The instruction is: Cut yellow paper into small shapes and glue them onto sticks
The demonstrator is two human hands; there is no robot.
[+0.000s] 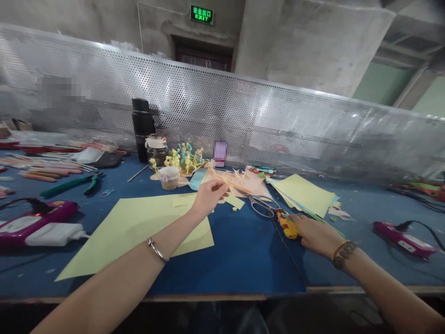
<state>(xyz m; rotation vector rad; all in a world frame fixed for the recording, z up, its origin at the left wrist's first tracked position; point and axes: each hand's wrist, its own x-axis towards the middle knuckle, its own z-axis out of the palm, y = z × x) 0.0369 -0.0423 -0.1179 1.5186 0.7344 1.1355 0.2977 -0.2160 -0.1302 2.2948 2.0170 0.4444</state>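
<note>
Pinching a peach paper cut-out (pixel 239 180) in L grip (pixel 210 197): thumb & fingers pressed together on its near end, rest of the cut-out running right toward the far side of the table (pixel 243 262). Silver bangle (pixel 156 249) on L wrist. R grip (pixel 314 236) lies low at right, fingers loosely extended, tips on or just beside a yellow object (pixel 288 225); can't tell if it's held, or what it is. Black cord (pixel 290 253) runs near from around it. Beaded bracelet (pixel 342 254) on R wrist.

Under L forearm, large pale-green paper sheet (pixel 132 236). Steel scissors (pixel 260 205) lie between both hands, just near the cut-out. Far right of them, fanned stack of paper sheets (pixel 306 195).

L side: magenta device (pixel 38 218) w/ white power adapter (pixel 54 234); green-handled pliers (pixel 71 184); colored strips (pixel 45 167) beyond. R side: 2nd magenta device (pixel 403 239).

Far: paper cup (pixel 168 178), glass jar (pixel 155 150), black thermos (pixel 142 127), teal-&-yellow paper model (pixel 184 160), markers (pixel 260 169). Behind, perforated metal screen (pixel 222 106); lit exit sign (pixel 201 15) on far wall.
</note>
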